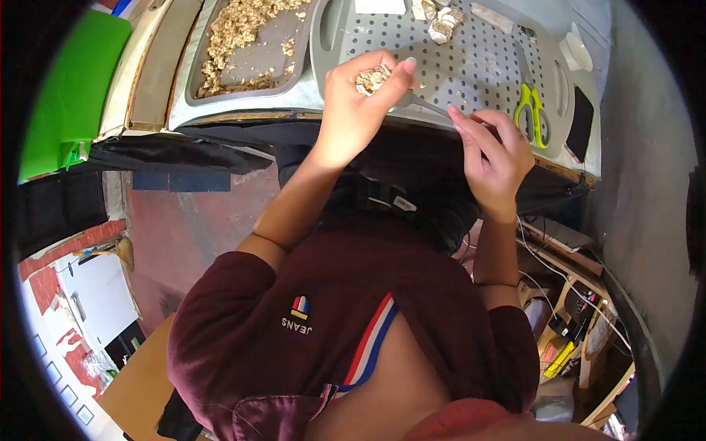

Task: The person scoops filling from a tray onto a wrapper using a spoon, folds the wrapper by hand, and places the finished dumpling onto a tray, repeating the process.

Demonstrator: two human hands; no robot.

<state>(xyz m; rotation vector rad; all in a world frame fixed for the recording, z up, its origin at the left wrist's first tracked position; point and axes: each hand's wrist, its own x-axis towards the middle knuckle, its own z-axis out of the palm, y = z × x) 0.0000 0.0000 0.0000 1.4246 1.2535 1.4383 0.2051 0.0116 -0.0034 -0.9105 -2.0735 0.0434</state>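
A clump of pale, crumbly material (pixel 373 79) lies in my left hand (pixel 360 99), whose fingers curl round it above the near edge of the dotted grey board (pixel 397 44). My right hand (pixel 496 151) pinches the end of a thin grey utensil (pixel 432 107), which points toward my left thumb. The utensil's far end is partly hidden by my left hand. Just right of my right hand, yellow-green scissors (pixel 540 121) lie on the board. Similar crumbly material (pixel 239 29) fills part of a grey tray (pixel 294 73) on the left.
Some wrapped or crumpled pieces (pixel 443 26) and a white card (pixel 379 6) rest at the board's far side. A white dish (pixel 575 51) and a dark phone (pixel 580 123) are at the right. A green panel (pixel 73 88) stands at the far left.
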